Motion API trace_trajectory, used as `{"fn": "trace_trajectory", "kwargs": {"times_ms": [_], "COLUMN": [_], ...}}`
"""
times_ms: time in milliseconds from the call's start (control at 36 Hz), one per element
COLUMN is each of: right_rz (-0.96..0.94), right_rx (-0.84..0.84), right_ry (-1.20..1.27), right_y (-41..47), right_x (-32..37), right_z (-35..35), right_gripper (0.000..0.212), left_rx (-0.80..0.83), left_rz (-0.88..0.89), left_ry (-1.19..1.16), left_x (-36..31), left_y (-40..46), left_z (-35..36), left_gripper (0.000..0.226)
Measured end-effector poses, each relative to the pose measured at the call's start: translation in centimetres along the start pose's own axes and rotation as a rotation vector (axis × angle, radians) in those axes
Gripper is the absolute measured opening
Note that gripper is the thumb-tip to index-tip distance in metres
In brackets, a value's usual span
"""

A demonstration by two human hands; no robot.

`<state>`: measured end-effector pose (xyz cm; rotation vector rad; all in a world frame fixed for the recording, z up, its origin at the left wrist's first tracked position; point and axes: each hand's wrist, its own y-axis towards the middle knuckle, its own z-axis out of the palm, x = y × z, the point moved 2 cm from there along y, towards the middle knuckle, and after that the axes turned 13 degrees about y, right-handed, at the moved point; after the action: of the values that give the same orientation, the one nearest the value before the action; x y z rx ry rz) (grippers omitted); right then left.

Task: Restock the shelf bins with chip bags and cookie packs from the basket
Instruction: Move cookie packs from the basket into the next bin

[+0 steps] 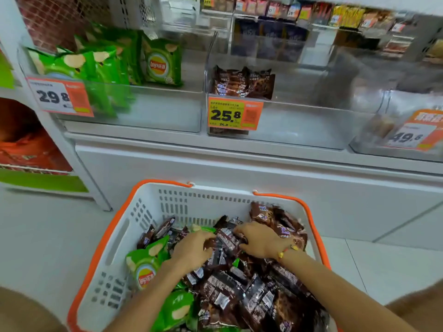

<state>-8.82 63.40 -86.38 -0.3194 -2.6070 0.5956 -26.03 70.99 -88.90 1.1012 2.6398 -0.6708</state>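
A white plastic basket (148, 212) with orange rim and handles sits on a pale tiled floor (48, 231) at six o'clock, close below the camera, its slotted walls perforated at the corners. It is heaped with dark brown cookie packs (242, 293) across the middle and right, and green chip bags (146, 262) lie along its left side toward seven o'clock. Both hands reach into the pile near the basket's far end: the left hand (191, 250) rests on the brown packs with fingers curled down over one, and the right hand (261, 240), wearing a red cord bracelet (286, 251) with a yellow bead, has its fingers bent over a brown pack (227, 238) lying between the two hands; whether either truly grips is hard to tell. Beyond the basket, a white shelf base (239, 168) runs across the view. Above it, at eleven o'clock, a clear shelf bin (153, 111) holds upright green chip bags (100, 65) behind an orange price tag (60, 97) reading 29.8. At twelve o'clock a second clear bin (299, 125) holds a few brown cookie packs (243, 82) at its left rear, with a yellow-and-orange tag (235, 113) reading 25.8. At two o'clock another bin (374, 130) is blurred, tagged 49.8. Higher shelves at one o'clock carry blurred assorted snack packets (311, 13).
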Motion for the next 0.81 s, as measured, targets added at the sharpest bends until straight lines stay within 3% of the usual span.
{"fn": "trace_trajectory", "kwargs": {"times_ms": [111, 250, 361, 472, 583, 667, 750, 806], "right_rz": [0.031, 0.045, 0.056, 0.125, 0.096, 0.025, -0.146, -0.248], "right_rx": [-0.001, -0.163, -0.243, -0.203, -0.283, -0.42, -0.504, -0.537], "right_ry": [-0.145, -0.194, -0.013, 0.311, 0.48, 0.594, 0.598, 0.514], "right_y": [0.1, 0.4, 0.5, 0.2, 0.2, -0.1, -1.0, -1.7], "right_x": [0.0, 0.8, 0.8, 0.9, 1.2, 2.0, 3.6, 4.8], "right_z": [2.9, 4.7, 4.0, 3.9, 2.6, 0.3, -2.0, -3.3], "right_gripper": [0.064, 0.054, 0.039, 0.029, 0.027, 0.029, 0.033, 0.032], "left_rx": [-0.015, -0.057, -0.029, 0.051, -0.06, -0.003, 0.169, 0.204], "left_rz": [0.051, 0.003, 0.01, 0.018, -0.065, -0.198, -0.35, -0.376], "left_ry": [0.271, 0.209, 0.181, 0.059, -0.043, -0.314, -0.919, -1.173], "left_x": [0.5, 0.4, 0.7, 0.8, 0.2, -1.1, -1.5, -1.0], "left_y": [-0.1, 0.1, 0.4, 0.5, 0.2, -0.4, -0.5, -0.4], "left_z": [2.0, 1.8, 1.9, 1.5, -0.7, -3.5, -5.6, -6.8], "left_gripper": [0.046, 0.036, 0.036, 0.038, 0.03, 0.053, 0.067, 0.065]}}
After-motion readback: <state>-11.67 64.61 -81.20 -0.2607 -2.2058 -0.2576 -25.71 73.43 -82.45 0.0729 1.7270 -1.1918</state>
